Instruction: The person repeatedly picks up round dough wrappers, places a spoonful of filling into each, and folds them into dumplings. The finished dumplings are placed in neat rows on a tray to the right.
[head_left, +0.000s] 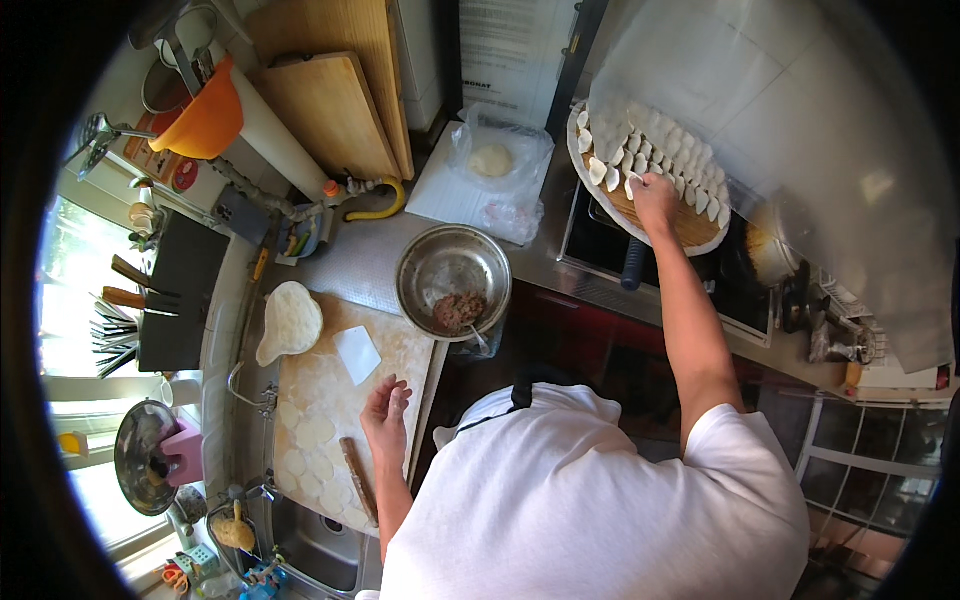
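My right hand (654, 201) reaches over a round wooden tray (621, 201) with a pale rim, its fingers on a dumpling (632, 182) at the near side. Several rows of folded dumplings (660, 159) cover much of this tray. Above the near edge of a floured wooden board (390, 337), my left hand (388, 412) is raised with its fingers apart and nothing in it. A rolling pin (358, 480) lies on the board close to that hand, beside several round dough wrappers (315, 431). A white scraper (358, 355) rests farther up the board.
A steel bowl (420, 259) holds minced filling (459, 310) and a spoon (480, 339). Bagged dough (490, 160) sits on a white board (435, 191). The tray stands over a cooktop (581, 232), with a pan handle (632, 264) jutting out. A sink (315, 544) is at lower left.
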